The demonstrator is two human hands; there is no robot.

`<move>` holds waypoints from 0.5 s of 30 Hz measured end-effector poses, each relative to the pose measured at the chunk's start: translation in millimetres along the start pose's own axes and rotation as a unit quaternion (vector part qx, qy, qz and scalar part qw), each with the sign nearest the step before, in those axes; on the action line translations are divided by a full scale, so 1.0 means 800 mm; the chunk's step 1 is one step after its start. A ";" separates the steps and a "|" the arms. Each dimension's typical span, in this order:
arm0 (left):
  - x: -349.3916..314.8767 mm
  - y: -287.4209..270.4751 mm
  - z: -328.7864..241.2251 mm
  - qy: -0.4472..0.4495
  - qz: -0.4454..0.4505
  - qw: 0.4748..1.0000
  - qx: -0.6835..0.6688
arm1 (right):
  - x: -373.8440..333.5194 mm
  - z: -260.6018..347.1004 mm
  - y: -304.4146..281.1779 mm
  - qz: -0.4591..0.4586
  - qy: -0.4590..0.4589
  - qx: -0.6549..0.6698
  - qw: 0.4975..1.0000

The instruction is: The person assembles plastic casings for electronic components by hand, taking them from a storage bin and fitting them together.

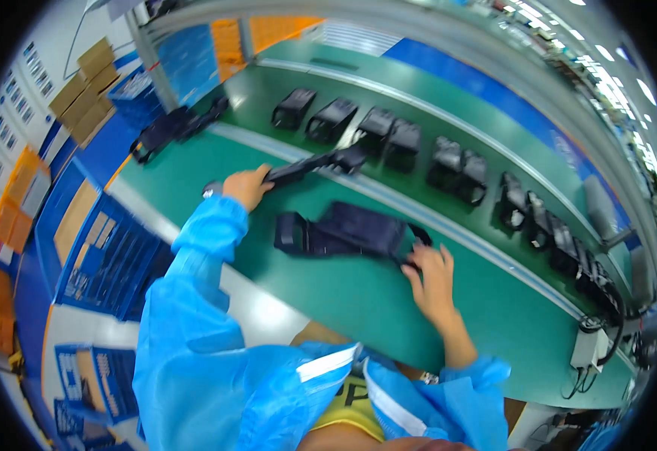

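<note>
My left hand (246, 188) is closed around the near end of a long, narrow black device (302, 169), whose far end reaches over the metal rail. On the green work surface in front of me lies a wider black device (362, 228) with a boxy left end and a thin curved part at its right. Thumb and fingers of my right hand (434, 284) close on that thin right end. Blur hides the exact grip of both hands. Another black device (174, 128) rests at the far left of the bench.
Beyond the metal rail (486, 249), several black boxy units (332, 120) stand in a row. A white box with cables (590, 347) sits at the right end. Blue crates (107, 255) stand on the left, with cardboard boxes (88, 94) behind them.
</note>
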State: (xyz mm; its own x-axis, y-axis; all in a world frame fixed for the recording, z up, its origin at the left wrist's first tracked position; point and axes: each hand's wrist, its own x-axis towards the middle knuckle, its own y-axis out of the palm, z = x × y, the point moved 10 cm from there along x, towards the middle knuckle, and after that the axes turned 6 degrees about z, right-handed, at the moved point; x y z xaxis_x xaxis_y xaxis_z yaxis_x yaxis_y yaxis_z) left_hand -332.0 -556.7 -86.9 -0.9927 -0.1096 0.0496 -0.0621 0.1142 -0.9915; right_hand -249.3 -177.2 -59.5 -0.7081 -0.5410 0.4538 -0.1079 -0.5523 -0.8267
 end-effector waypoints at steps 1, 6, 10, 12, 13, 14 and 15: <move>-0.003 -0.001 0.002 -0.005 -0.007 1.000 0.006 | -0.031 -0.012 -0.023 -0.021 0.061 0.007 0.998; 0.019 0.016 -0.039 0.021 -0.015 0.999 0.036 | -0.204 -0.044 -0.110 -0.131 0.300 -0.108 0.939; 0.002 -0.001 -0.087 -0.015 0.032 0.991 0.125 | -0.262 -0.031 -0.093 -0.159 0.360 -0.162 0.905; -0.028 -0.033 -0.136 -0.013 -0.055 0.987 0.152 | -0.245 -0.005 -0.075 -0.136 0.327 -0.182 0.918; -0.051 -0.058 -0.177 0.034 -0.165 0.973 0.156 | -0.240 0.003 -0.069 -0.130 0.315 -0.188 0.921; -0.076 -0.073 -0.227 0.121 -0.248 0.955 0.111 | -0.233 0.011 -0.062 -0.124 0.303 -0.192 0.925; -0.094 -0.083 -0.280 0.209 -0.185 0.960 -0.017 | -0.222 0.021 -0.065 -0.139 0.301 -0.160 0.930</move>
State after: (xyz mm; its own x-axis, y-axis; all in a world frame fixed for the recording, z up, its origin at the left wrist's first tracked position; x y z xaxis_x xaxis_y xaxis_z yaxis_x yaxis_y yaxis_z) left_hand -276.3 -334.6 2.0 -0.8560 0.2558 0.4493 -0.4156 0.1766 -0.8923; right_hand -106.2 -63.1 -91.9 -0.8739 0.1004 0.4756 -0.4786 -0.3486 -0.8059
